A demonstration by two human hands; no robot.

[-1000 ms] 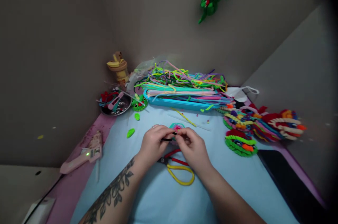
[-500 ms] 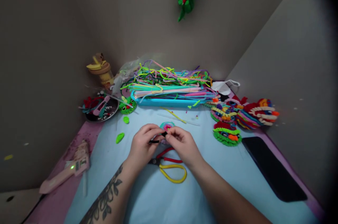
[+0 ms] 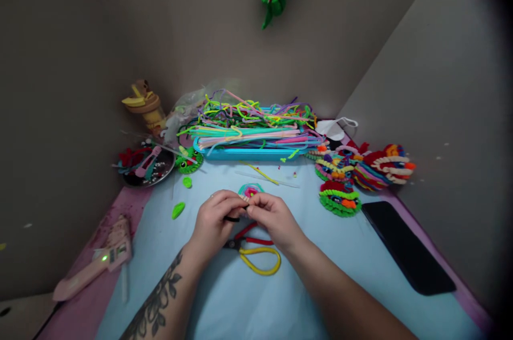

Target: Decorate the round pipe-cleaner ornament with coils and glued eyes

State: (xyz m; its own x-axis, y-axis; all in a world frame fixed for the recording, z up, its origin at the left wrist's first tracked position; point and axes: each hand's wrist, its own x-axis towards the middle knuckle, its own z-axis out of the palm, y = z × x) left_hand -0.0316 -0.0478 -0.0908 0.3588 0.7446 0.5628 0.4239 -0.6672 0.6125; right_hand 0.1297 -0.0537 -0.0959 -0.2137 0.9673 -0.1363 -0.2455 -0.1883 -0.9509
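My left hand (image 3: 216, 218) and my right hand (image 3: 277, 218) meet over the middle of the blue cloth, fingertips pinched close together. Between them is a short black pipe cleaner (image 3: 231, 219); one end sticks out below my left fingers and the rest is mostly hidden. Just beyond the fingertips lies a round teal and pink fuzzy piece (image 3: 251, 189), partly covered by my hands. Cutters (image 3: 256, 250) with one red and one yellow handle rest on the cloth beneath my hands, their jaws hidden by the left one.
A blue tray (image 3: 248, 155) heaped with colourful pipe cleaners stands at the back. On the left are a pink glue gun (image 3: 92, 270), a metal bowl (image 3: 166, 171) and two green pieces. Fuzzy bird-like figures (image 3: 340, 200) and a black phone (image 3: 409, 249) lie on the right.
The view has shifted slightly, moving the scene a little left. My fingertips have closed further over the black pipe cleaner, so less of it shows between them.
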